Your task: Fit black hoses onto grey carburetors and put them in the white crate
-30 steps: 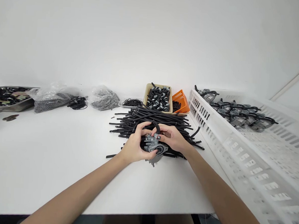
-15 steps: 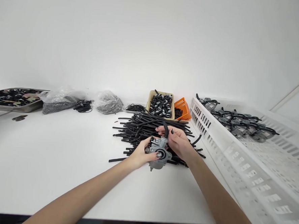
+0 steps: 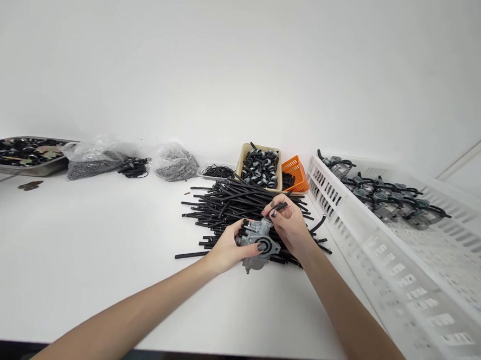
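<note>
Left hand (image 3: 226, 251): grip closed around a grey carburetor (image 3: 255, 236), thumb laid across the flange face; the body is apparently held this way so that it is steadied while its top is left reachable. Right hand (image 3: 291, 225): fingertips pinched together on a short black hose (image 3: 280, 206) at the carburetor's top; whether its lower end is seated cannot be told. Carburetor: held roughly upright over the near part of a heap of black hoses (image 3: 230, 206), piled on the bench (image 3: 96, 280), probably for easy reach. Far side: cream basket (image 3: 280, 174) filled with black-and-silver parts; orange basket (image 3: 301, 175), tilted, set beside it. Right: white slatted crate (image 3: 386, 251); hose-bearing carburetors (image 3: 382, 197) grouped at its far end, seemingly kept together. Far left: metal tray (image 3: 49, 167) of black pieces.
</note>
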A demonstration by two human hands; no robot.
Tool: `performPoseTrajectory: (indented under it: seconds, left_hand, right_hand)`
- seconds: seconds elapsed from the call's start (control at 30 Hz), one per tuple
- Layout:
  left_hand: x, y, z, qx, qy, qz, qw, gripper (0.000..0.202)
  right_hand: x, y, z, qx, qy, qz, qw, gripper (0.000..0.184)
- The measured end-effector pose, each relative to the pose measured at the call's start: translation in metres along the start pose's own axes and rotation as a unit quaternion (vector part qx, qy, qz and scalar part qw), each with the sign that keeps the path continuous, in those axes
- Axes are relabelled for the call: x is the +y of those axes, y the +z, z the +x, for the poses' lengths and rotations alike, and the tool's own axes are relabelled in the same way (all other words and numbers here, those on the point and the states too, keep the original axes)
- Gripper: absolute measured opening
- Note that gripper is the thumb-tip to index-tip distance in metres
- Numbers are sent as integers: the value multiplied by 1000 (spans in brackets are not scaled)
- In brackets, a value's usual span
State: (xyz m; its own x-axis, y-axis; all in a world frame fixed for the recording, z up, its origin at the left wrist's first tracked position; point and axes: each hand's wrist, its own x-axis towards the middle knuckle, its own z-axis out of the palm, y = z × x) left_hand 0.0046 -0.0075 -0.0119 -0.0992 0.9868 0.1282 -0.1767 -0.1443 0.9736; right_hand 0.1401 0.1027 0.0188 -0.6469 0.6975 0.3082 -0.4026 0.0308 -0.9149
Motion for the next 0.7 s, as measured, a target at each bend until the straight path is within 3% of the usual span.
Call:
performPoseTrajectory:
  seconds: [0.17, 0.37, 0.7]
  left_hand:
    - [-2, -1, 1, 10, -5, -18, 1000, 71]
    - [-3, 1, 0, 17, -5, -13, 1000, 65]
    - [-5, 2, -1, 20, -10, 3, 1000, 63]
  right_hand:
    - [-2, -5, -2, -39, 6, -8, 999, 36]
    - [4, -5, 2, 21, -40, -40, 998, 33]
    - [-5, -10, 4, -30, 15, -23, 999, 38]
